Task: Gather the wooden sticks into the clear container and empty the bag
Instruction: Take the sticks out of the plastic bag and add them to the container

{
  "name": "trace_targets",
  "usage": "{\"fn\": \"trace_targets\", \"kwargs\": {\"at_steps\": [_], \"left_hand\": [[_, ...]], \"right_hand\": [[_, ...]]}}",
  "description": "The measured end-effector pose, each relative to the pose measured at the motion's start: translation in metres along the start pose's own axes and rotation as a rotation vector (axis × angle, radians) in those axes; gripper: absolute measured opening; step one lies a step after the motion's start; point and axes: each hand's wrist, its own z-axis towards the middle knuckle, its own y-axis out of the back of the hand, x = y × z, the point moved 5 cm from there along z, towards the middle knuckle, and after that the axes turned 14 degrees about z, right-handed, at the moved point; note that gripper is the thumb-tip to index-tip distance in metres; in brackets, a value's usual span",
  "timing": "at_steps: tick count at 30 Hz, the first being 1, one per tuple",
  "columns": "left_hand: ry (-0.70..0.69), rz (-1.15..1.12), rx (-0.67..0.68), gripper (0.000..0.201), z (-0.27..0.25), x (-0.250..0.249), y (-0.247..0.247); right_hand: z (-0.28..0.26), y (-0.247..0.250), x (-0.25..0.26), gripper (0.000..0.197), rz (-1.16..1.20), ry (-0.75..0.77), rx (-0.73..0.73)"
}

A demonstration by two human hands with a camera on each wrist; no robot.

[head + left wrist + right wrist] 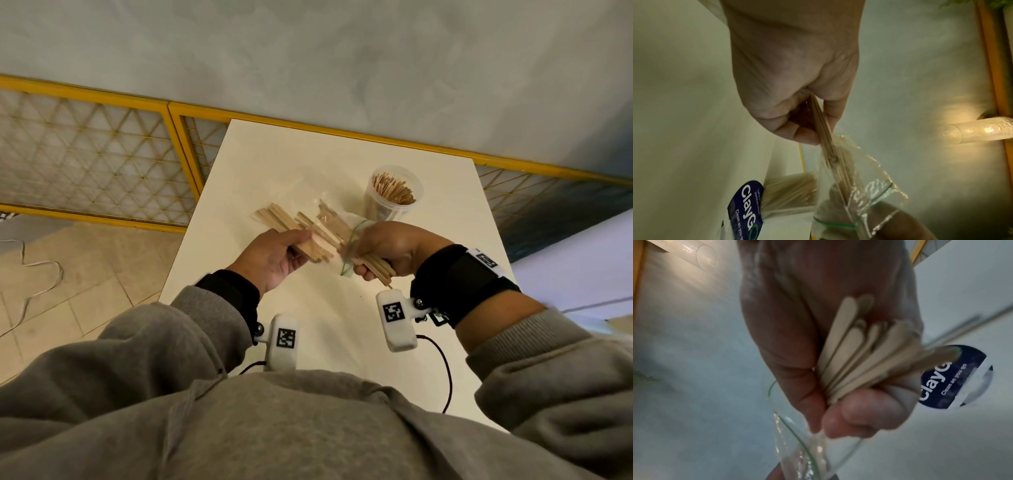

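While both the left hand [274,260] and right hand [383,253] grip them, the wooden sticks [308,236] lie crosswise

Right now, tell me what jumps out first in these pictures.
Two hands meet over the middle of the white table: the left hand grips a fanned bundle of wooden sticks, and the right hand grips another bundle together with a clear zip bag. Behind them, toward the far right of the table, stands a clear container already packed with upright sticks.
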Motion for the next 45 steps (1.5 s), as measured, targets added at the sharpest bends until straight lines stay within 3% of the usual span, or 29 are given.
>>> {"fn": "trace_targets", "kwargs": {"at_steps": [2, 5, 11, 14, 19, 21, 24, 26, 28, 30, 36, 39, 41, 45], "left_hand": [[0.007, -0.053, -0.014, 0.004, 0.005, -0.002, 0.001], [-0.004, 0.063, 0.055, 0.005, 0.007, -0.003, -0.013], [-0.028, 0.228, 0.136, 0.013, 0.01, 0.001, -0.041], [-0.038, 0.123, 0.061, 0.012, 0.017, -0.003, -0.036], [0.057, -0.312, -0.213, 0.008, 0.035, -0.012, 0.011], [0.07, -0.348, -0.263, 0.006, 0.038, -0.012, 0.028], [0.075, -0.326, -0.268, 0.007, 0.039, -0.007, 0.037], [0.081, -0.303, -0.25, 0.007, 0.037, -0.002, 0.037], [0.086, -0.278, -0.234, 0.006, 0.036, 0.003, 0.035], [0.088, -0.235, -0.225, 0.005, 0.033, 0.007, 0.037], [0.085, -0.193, -0.275, 0.005, 0.025, 0.001, 0.061], [0.073, -0.213, -0.276, 0.007, 0.027, 0.0, 0.071], [0.088, -0.218, -0.278, 0.007, 0.029, 0.004, 0.074], [0.12, -0.218, -0.262, 0.004, 0.031, 0.015, 0.067]], "right_hand": [[-0.001, 0.007, -0.001, 0.005, -0.025, -0.003, 0.004], [0.001, 0.009, -0.006, 0.009, -0.003, -0.015, 0.061], [0.014, 0.009, -0.014, 0.013, 0.23, 0.003, 0.053], [0.013, 0.018, -0.02, 0.015, 0.167, -0.014, 0.023], [-0.011, 0.054, -0.028, 0.012, 0.133, -0.001, -0.028], [-0.018, 0.081, -0.014, 0.011, 0.253, 0.158, -0.146], [-0.028, 0.12, 0.031, 0.009, 0.572, 0.565, -0.331], [-0.029, 0.135, 0.064, 0.01, 0.702, 0.822, -0.374], [-0.023, 0.139, 0.09, 0.012, 0.641, 1.001, -0.411], [-0.005, 0.137, 0.102, 0.008, 0.557, 1.057, -0.462], [0.058, 0.136, 0.087, 0.021, 0.266, 0.777, -0.713], [0.066, 0.138, 0.077, 0.011, 0.099, 0.742, -0.797], [0.069, 0.135, 0.076, 0.007, -0.055, 0.722, -0.822], [0.087, 0.126, 0.068, 0.039, -0.535, 0.441, -0.692]]}}
